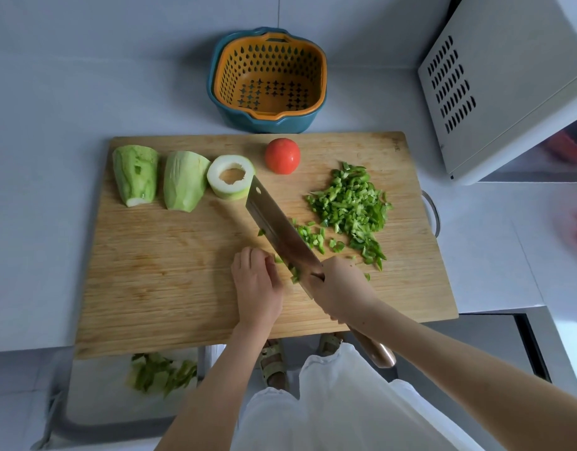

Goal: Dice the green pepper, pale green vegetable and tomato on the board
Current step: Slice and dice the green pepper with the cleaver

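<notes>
A wooden cutting board (170, 275) lies on the white counter. My right hand (342, 288) grips a cleaver (277, 226) whose blade slants across the board's middle. My left hand (256, 284) sits just left of the blade, fingers curled down over a small piece of green pepper (293, 271) at the blade's edge. A pile of diced green pepper (352, 203) lies right of the blade. Three peeled pale green vegetable pieces sit at the board's back left: two chunks (135, 174) (183, 179) and a hollow ring (230, 180). A whole tomato (282, 155) stands behind the blade tip.
An orange strainer in a blue bowl (269, 79) stands behind the board. A white appliance (508, 83) fills the right back. Green trimmings (163, 372) lie in a bin below the counter's front edge. The board overhangs that edge.
</notes>
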### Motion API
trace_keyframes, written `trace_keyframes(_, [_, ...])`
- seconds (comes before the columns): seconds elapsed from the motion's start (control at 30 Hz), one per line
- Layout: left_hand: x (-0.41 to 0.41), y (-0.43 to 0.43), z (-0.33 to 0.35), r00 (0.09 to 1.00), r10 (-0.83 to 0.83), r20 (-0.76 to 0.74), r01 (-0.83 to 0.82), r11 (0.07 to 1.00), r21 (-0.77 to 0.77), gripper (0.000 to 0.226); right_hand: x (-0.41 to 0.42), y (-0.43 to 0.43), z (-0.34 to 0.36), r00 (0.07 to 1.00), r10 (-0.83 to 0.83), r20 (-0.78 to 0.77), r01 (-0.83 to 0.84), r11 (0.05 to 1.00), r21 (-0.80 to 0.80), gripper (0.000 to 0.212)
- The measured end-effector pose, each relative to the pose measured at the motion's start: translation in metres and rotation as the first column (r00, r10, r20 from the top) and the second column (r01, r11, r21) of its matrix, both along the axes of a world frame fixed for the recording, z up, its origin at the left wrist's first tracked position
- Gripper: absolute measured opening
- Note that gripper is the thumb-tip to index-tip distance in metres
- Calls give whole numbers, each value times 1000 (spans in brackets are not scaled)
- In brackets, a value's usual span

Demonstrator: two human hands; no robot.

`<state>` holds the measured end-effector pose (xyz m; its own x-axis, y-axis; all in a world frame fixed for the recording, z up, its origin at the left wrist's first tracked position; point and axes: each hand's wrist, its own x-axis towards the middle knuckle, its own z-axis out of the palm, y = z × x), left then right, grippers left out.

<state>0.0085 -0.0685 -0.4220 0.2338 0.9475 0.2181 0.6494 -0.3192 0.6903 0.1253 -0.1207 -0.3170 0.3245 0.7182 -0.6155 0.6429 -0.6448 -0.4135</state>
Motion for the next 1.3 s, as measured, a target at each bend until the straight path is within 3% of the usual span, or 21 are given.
trace_keyframes(0.23, [1,1,1,996,-21,-83,19,1000,-22,28,-7,8,-6,996,38,84,-36,999,-25,31])
trace_keyframes(0.4, [-1,1,2,997,-9,-72,8,1000,-6,25,1,9,-9,999,22,45,-21,1000,-2,32])
trace_keyframes(0.63, [9,2,2,980,-150,-127,165,980,111,32,56,-1,10,997,-34,69,32,999,28,36])
trace_keyframes(0.77, [37,2,8,957,-264,-118,281,946,162,40,80,-8,13,953,-261,-151,273,960,66,31])
trace_keyframes(1.0, [101,6,15,899,-431,-80,437,864,251,49,107,-22,24,670,-519,-531,606,795,-13,20])
trace_keyframes(1.1, [116,15,13,939,-343,16,329,912,246,53,120,-30,29,564,-561,-606,645,758,-101,18])
trace_keyframes(1.17, [126,23,13,963,-260,64,239,943,233,53,127,-36,30,570,-549,-612,612,780,-130,22])
trace_keyframes(1.3, [140,40,12,989,-149,25,141,968,207,44,137,-42,32,590,-537,-603,583,800,-143,27])
